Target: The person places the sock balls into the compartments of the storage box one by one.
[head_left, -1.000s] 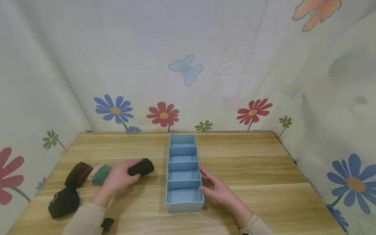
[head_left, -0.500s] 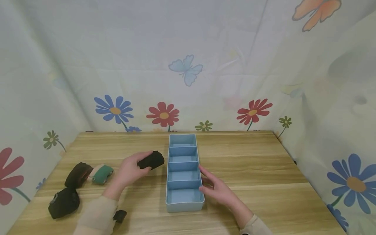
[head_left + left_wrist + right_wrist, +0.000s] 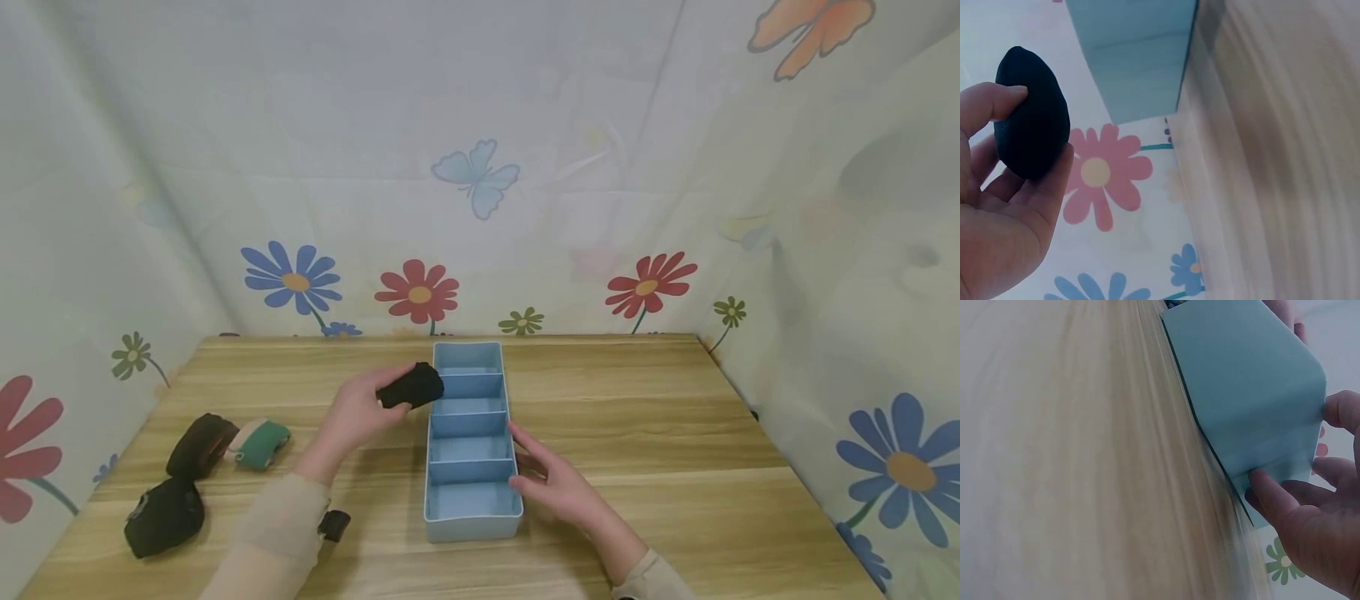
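My left hand [image 3: 358,417] pinches a rolled black sock [image 3: 412,386] between thumb and fingers. The sock is in the air, its far end overlapping the left rim of a light blue divided box [image 3: 474,527], near the second compartment from the back. In the left wrist view, the sock [image 3: 1032,119] appears as a dark oval held by the thumb and fingertips, apart from the box wall [image 3: 1138,69]. My right hand [image 3: 558,485] touches the box's right side near the front. Against that wall [image 3: 1247,394], the fingers of the right hand [image 3: 1316,519] lie fairly straight.
At the left of the wooden table [image 3: 637,417] lie a dark rolled bundle [image 3: 198,447], a green-and-beige roll [image 3: 260,444] and a black bundle [image 3: 163,518]. A small black piece [image 3: 333,525] sits by my left sleeve. Flower-printed cloth [image 3: 360,192] walls the table's back and sides.
My left hand has carried the black sock right and toward the back, from the table left of the box to its left rim. The right hand and box have stayed put.
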